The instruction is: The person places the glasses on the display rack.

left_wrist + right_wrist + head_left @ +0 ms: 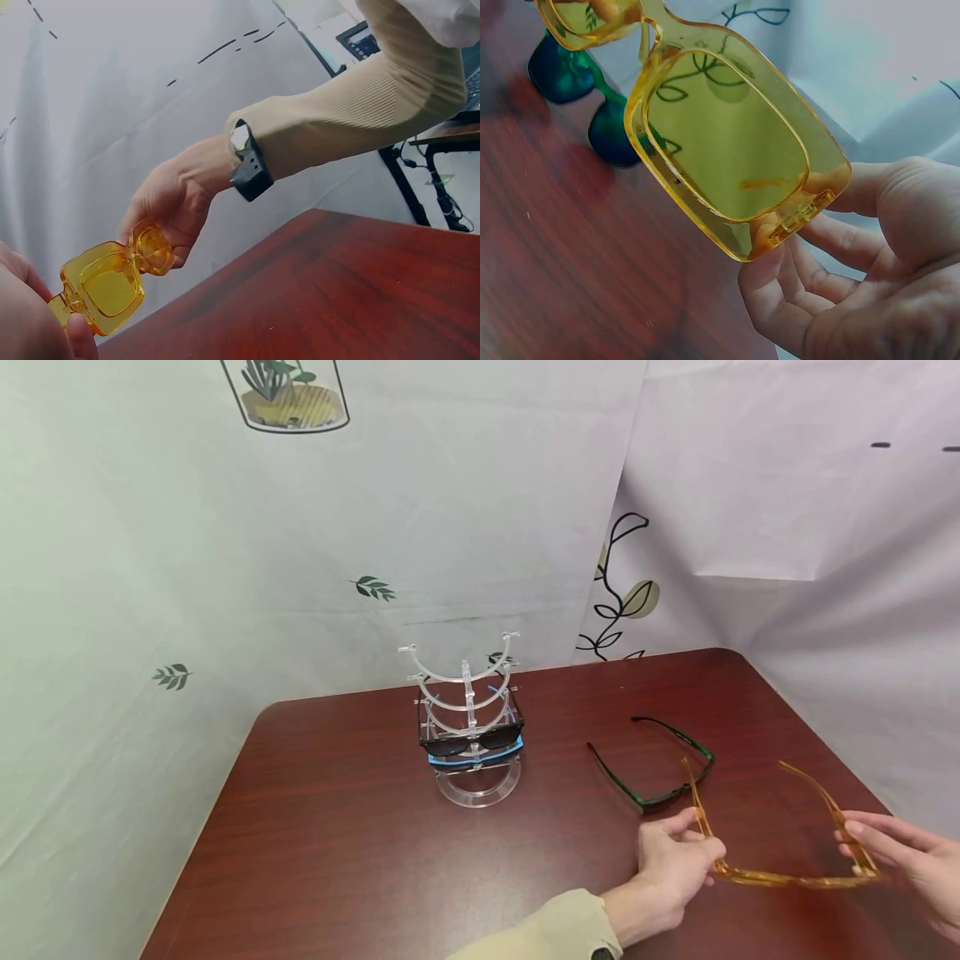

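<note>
Yellow transparent glasses [780, 878] are held above the right front of the table, temples unfolded and pointing away. My left hand [671, 868] pinches the left temple near its hinge. On the other side, my right hand [900, 856] grips the right temple close to the frame corner. The right wrist view shows a broad yellow lens [727, 142] beside the right hand's fingers. Green-framed glasses [660, 797] with dark lenses lie unfolded on the table just beyond the left hand.
A clear display stand [471, 693] with several curved tiers stands at the table's back middle. Black sunglasses [480, 742] and blue-framed glasses [480, 760] sit on its lower tiers. The dark red table [337, 843] meets hanging white cloth [300, 568] behind and at the sides.
</note>
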The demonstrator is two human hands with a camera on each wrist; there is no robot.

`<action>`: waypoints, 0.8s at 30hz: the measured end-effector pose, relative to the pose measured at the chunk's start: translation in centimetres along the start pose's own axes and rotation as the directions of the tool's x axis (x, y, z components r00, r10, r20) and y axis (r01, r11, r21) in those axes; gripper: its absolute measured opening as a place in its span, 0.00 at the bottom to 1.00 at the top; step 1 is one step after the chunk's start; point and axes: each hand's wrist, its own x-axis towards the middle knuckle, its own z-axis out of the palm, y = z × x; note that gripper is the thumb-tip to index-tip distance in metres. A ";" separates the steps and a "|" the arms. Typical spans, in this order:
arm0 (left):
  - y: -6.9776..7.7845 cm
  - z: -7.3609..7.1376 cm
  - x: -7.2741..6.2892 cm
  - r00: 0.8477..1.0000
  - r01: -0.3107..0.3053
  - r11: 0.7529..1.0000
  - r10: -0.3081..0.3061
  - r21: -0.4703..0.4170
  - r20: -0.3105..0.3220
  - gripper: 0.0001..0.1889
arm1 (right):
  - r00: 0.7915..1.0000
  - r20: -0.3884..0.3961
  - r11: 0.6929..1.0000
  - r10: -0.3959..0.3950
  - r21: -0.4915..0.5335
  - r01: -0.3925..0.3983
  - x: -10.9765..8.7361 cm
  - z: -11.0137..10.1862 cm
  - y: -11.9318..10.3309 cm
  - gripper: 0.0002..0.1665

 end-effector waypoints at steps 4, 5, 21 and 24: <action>0.6 -0.8 0.5 1.000 -0.025 1.000 0.025 0.000 0.009 0.25 | 0.999 0.038 0.997 -0.011 0.079 0.008 -0.4 1.1 -0.5 0.19; 0.7 -1.0 0.7 1.000 -0.026 1.000 0.026 -0.004 0.014 0.25 | 0.998 0.051 0.992 -0.023 0.124 0.016 -0.5 1.4 -0.5 0.19; 2.9 -4.9 2.1 0.994 -0.059 0.998 0.055 0.033 0.090 0.26 | 0.997 0.052 0.980 -0.051 0.197 0.040 -1.6 5.8 -2.2 0.16; 3.3 -5.7 2.2 0.993 -0.070 0.996 0.065 0.046 0.101 0.26 | 0.995 0.068 0.974 -0.069 0.220 0.052 -1.6 6.4 -2.3 0.16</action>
